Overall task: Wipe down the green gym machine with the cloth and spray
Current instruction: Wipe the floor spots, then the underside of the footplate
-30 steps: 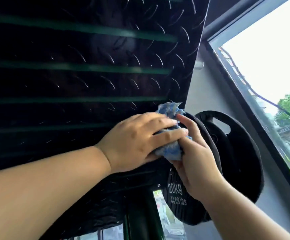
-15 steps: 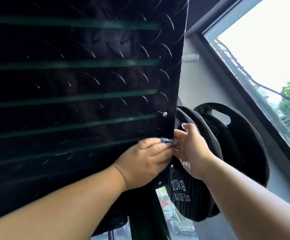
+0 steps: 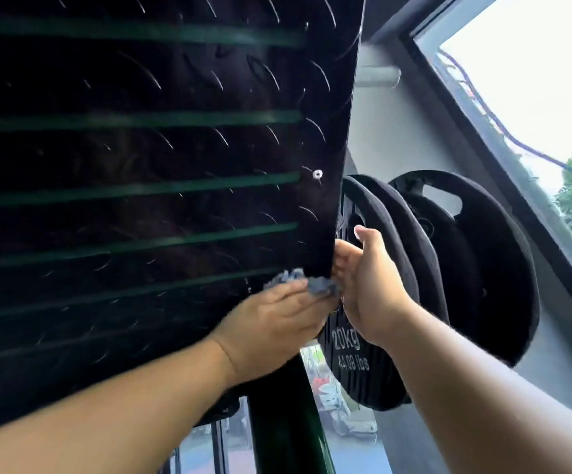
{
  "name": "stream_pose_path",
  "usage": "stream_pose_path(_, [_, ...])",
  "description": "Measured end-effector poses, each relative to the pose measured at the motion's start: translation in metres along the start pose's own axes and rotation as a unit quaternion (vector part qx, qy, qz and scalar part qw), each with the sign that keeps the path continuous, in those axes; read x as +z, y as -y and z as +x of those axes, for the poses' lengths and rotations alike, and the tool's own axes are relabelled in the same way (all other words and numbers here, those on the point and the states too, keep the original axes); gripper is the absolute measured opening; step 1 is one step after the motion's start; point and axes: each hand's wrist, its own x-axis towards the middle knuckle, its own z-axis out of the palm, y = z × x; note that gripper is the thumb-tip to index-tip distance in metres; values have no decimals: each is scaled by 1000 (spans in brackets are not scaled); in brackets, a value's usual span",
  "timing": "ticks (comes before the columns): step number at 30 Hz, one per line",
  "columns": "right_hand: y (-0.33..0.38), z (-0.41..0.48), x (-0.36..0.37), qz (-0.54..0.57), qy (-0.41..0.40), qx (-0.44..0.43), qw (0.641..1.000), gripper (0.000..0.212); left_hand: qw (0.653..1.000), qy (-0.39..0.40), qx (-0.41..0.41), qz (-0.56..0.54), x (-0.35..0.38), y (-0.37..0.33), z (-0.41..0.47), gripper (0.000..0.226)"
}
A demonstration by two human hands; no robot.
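Observation:
The machine's black tread-plate footplate (image 3: 148, 159) with green stripes fills the left of the head view. Its dark green post (image 3: 284, 422) runs down below. My left hand (image 3: 271, 330) presses a crumpled blue cloth (image 3: 312, 283) against the plate's lower right corner. My right hand (image 3: 370, 282) grips the plate's right edge just beside the cloth, its fingers hidden behind the plate and the thumb raised. No spray bottle shows.
Black weight plates (image 3: 466, 268), one marked 20 kg, hang on a peg right behind my right hand. A grey wall (image 3: 397, 138) and a large window (image 3: 534, 63) lie to the right. A short grey peg (image 3: 377, 77) sticks out above.
Both hands slid with the cloth from the plate's face to its lower right corner. The cloth is bunched smaller under my left fingers, and my right hand moved from the cloth to the plate's edge.

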Motion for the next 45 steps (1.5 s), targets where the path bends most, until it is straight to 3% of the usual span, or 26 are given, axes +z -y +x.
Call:
stream_pose_path(4, [-12,0,-10,6,12,6,1000,64,995,85,51,-24,24,-35,-31,39])
stream_pose_path(6, [-23,2,-11,-7,-1,23,1000,65,998,35,53,-11,14,-19,-21,38])
stream_pose_path(9, [-42,3,-9,-52,-20,44,997,62,994,-107,-27,-16,-26,29,7,30])
stream_pose_path(12, [-52,0,-7,-43,-45,48,997,61,983,-163,-90,-2,-44,58,27,27])
stream_pose_path(14, [-55,-1,-7,-15,-62,42,997,62,985,-146,-89,-13,-26,41,21,29])
stream_pose_path(18, [-60,1,-12,25,-106,45,993,53,998,-40,-47,-34,27,-33,-3,28])
stream_pose_path(21, [-58,0,-10,33,-97,46,994,53,996,-10,-41,-75,36,-43,-13,22])
stream_pose_path(26, [-52,-8,-8,24,-43,59,997,69,997,-8,58,-50,1,9,-28,23])
stream_pose_path(28, [-48,-12,-1,-3,-64,56,996,67,997,-59,34,-30,-38,49,-18,24])
stream_pose_path(31, [-37,-17,14,-52,-79,44,995,77,985,-148,-80,-31,-96,113,5,24])
stream_pose_path(33, [-25,-17,27,-61,-104,13,993,81,982,-154,-111,9,-112,134,7,24])
stream_pose_path(34, [-19,-18,35,-46,-114,-5,992,72,983,-152,-101,8,-109,130,2,24])
stream_pose_path(37, [-2,-21,56,-54,-188,-107,975,40,990,-119,-65,-30,-67,82,-28,24])
stream_pose_path(39, [-12,-23,56,-109,-209,-163,958,24,997,-52,-36,-33,-27,35,-54,33])
stream_pose_path(45, [-55,-28,30,-174,-179,-145,957,29,991,92,49,-81,35,-40,-102,37])
